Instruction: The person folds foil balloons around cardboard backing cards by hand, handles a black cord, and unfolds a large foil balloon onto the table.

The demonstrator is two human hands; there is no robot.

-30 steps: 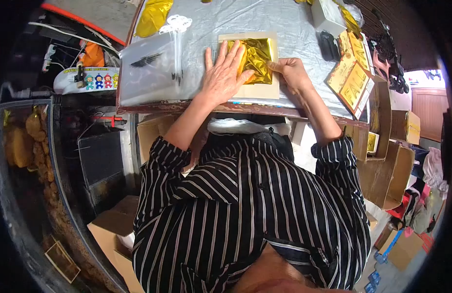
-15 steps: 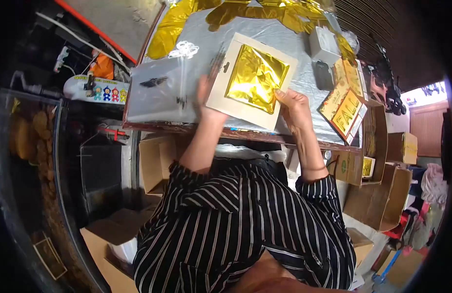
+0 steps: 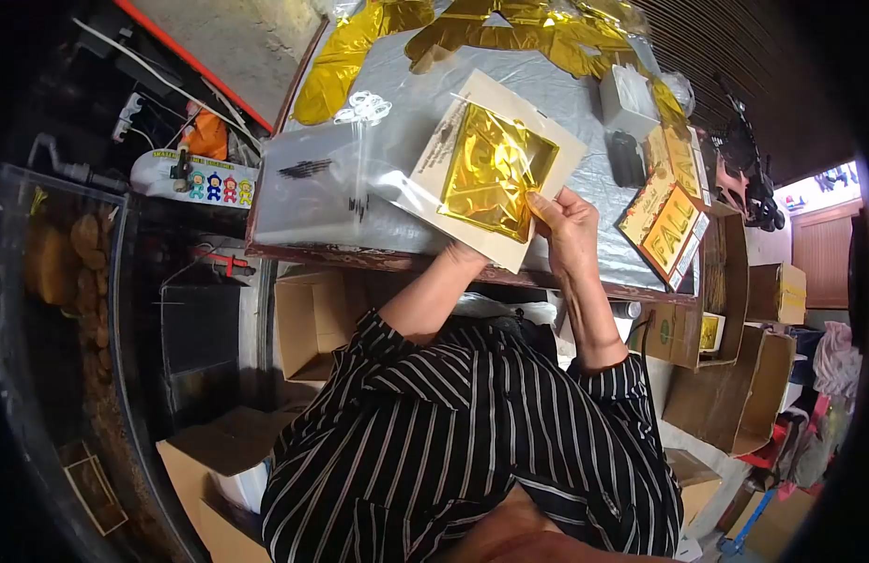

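A beige card [image 3: 482,86] with folded gold foil [image 3: 489,164] on its face is tilted above the silver-covered table. My right hand [image 3: 568,225] pinches the card and foil at the lower right edge, thumb on top. Under the card goes my left hand [image 3: 464,253]; only its wrist side shows and its fingers are hidden. Clear plastic sleeves [image 3: 308,192] lie just left of the card, and a clear film edge shows beside the card's left side.
Gold foil balloons [image 3: 336,80] lie along the table's back. A white box [image 3: 630,98], a dark object [image 3: 626,155] and orange FALL packs [image 3: 662,230] are at the right. Open cardboard boxes [image 3: 312,324] stand below the table. White rings [image 3: 363,108] sit above the sleeves.
The card with the foil has been lifted off the table and tilted. My left hand left the foil's top and moved beneath the card. My right hand kept its hold at the edge.
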